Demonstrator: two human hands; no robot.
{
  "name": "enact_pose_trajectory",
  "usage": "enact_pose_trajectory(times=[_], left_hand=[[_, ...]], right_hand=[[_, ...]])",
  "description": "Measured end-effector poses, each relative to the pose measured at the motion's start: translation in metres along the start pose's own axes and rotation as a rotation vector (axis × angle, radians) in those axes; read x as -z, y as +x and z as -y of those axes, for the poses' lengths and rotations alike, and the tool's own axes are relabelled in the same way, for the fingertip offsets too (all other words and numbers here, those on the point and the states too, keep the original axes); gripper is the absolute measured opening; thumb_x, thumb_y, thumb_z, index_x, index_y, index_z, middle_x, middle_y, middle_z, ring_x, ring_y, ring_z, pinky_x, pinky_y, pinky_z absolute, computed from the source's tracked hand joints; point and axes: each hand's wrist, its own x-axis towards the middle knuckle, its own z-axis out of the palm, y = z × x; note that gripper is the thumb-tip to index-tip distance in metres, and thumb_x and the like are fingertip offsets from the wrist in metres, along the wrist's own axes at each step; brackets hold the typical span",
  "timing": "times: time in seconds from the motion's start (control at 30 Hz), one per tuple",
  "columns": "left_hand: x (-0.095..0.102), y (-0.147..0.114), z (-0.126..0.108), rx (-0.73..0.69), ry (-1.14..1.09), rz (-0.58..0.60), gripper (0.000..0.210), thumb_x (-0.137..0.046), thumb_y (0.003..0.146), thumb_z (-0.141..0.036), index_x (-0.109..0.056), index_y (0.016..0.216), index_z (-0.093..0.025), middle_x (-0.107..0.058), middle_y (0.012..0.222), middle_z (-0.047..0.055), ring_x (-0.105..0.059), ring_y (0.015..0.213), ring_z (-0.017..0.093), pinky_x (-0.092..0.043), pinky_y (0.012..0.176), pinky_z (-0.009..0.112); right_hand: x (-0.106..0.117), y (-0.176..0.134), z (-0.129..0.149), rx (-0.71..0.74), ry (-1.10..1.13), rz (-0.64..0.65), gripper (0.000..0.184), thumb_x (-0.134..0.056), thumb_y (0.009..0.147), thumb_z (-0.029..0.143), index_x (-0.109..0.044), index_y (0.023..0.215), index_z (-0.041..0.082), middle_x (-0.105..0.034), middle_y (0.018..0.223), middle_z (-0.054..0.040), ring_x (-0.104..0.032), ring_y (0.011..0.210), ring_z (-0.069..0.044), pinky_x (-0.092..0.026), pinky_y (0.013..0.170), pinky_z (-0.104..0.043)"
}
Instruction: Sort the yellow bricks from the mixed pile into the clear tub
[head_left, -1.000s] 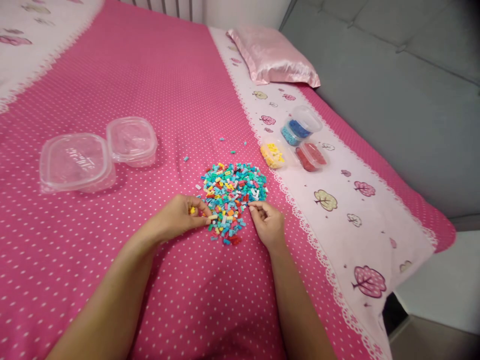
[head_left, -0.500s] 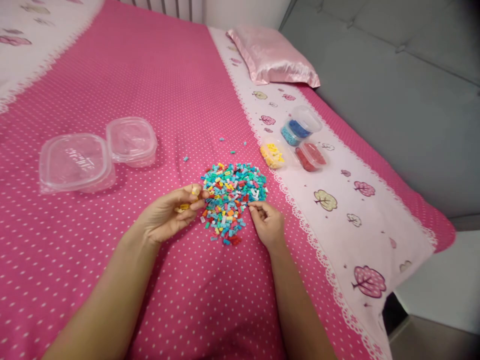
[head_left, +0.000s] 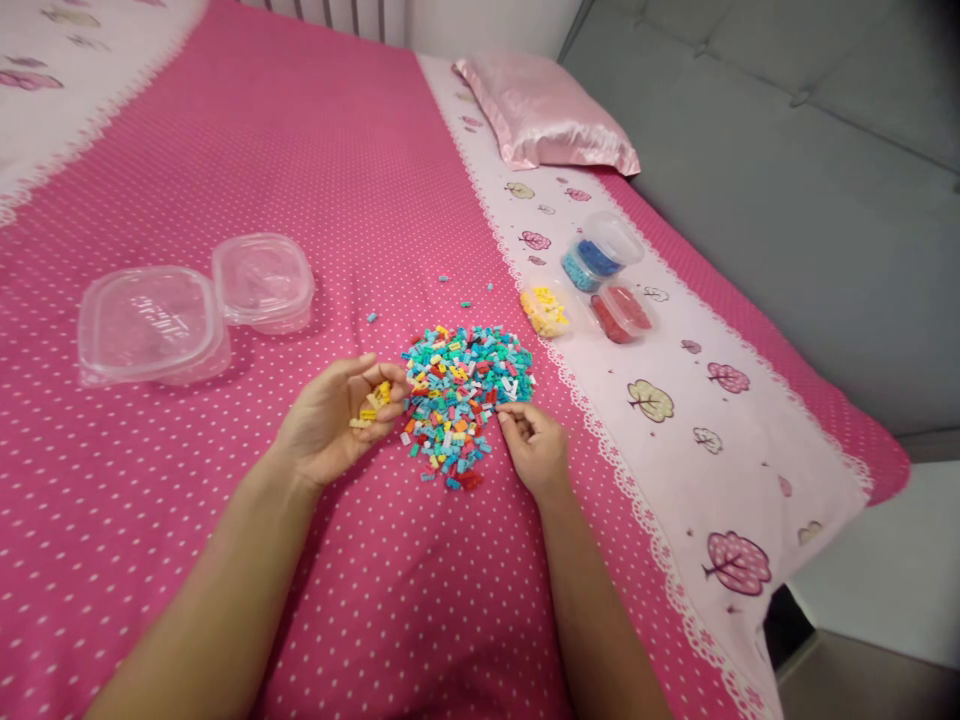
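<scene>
A heap of small building bricks (head_left: pixel 469 365) in mixed colours, many of them teal, lies on the pink dotted bedspread (head_left: pixel 420 580). At its left edge my left hand (head_left: pixel 337 415) is cupped, palm turned up, with several yellow bricks (head_left: pixel 375 402) resting on its curled fingers. The thumb stands apart from these bricks. My right hand (head_left: pixel 536 445) is at the right edge of the heap, its thumb and forefinger pinched together at the bricks. Whatever lies between those fingertips is too small to make out.
Right of the heap stand small clear tubs: one with yellow bricks (head_left: pixel 545 312), one with red bricks (head_left: pixel 621 312), one with light and dark blue bricks (head_left: pixel 592 262). Two lidded clear containers (head_left: pixel 154 325) sit on the left. A pink pillow (head_left: pixel 547 110) lies at the back.
My left thumb has lifted away from its fingertips, and the pale yellow brick pinched there has dropped back among the yellow bricks in the palm. My right hand has stayed in place.
</scene>
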Motion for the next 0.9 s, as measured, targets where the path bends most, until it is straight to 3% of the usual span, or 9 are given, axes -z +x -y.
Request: enact_pose_trajectory(times=[0.1,0.3,0.47,0.63,0.9], left_hand=[[0.000,0.005,0.011,-0.086,0.243,-0.048,0.028,-0.073,0.068,-0.039,-0.060,0.065,-0.014,-0.032,0.048,-0.008,-0.021,0.040,0.003,-0.015,0.035,0.015],[-0.008,0.010,0.029,-0.217,0.869,-0.070,0.027,-0.074,0.061,-0.034,-0.073,0.079,-0.014,-0.059,0.060,-0.002,-0.043,0.053,0.009,-0.032,0.050,0.021],[-0.009,0.012,0.039,-0.214,1.164,0.010,0.034,-0.063,0.067,-0.031,-0.075,0.095,-0.016,-0.046,0.047,-0.005,-0.035,0.047,0.010,-0.027,0.049,0.023],[-0.006,0.015,0.043,-0.236,1.310,0.016,0.031,-0.058,0.070,-0.031,-0.075,0.092,-0.018,-0.038,0.046,-0.006,-0.032,0.046,0.010,-0.024,0.048,0.023],[0.001,0.019,0.042,-0.248,1.214,0.012,0.028,-0.062,0.068,-0.037,-0.073,0.081,-0.015,-0.063,0.063,0.001,-0.050,0.056,0.014,-0.036,0.055,0.025]], right_hand=[[0.000,0.000,0.000,0.000,0.001,0.002,0.021,-0.055,0.082,0.031,-0.071,0.089,0.018,-0.063,0.066,0.0006,-0.047,0.050,-0.010,-0.039,0.051,-0.022],[0.000,0.000,0.000,-0.009,0.003,0.005,0.022,-0.055,0.082,0.031,-0.071,0.089,0.018,-0.062,0.065,0.0007,-0.045,0.049,-0.010,-0.037,0.050,-0.023],[-0.001,0.000,-0.002,-0.010,0.000,0.001,0.022,-0.055,0.082,0.033,-0.071,0.088,0.018,-0.062,0.064,0.0007,-0.046,0.049,-0.010,-0.038,0.050,-0.023],[-0.001,0.000,-0.003,-0.013,-0.005,-0.002,0.023,-0.055,0.082,0.034,-0.071,0.088,0.019,-0.061,0.063,0.0009,-0.044,0.049,-0.010,-0.037,0.049,-0.023],[-0.001,0.000,-0.002,-0.015,0.001,0.002,0.023,-0.055,0.082,0.033,-0.071,0.089,0.018,-0.061,0.065,0.0006,-0.045,0.050,-0.010,-0.037,0.050,-0.023]])
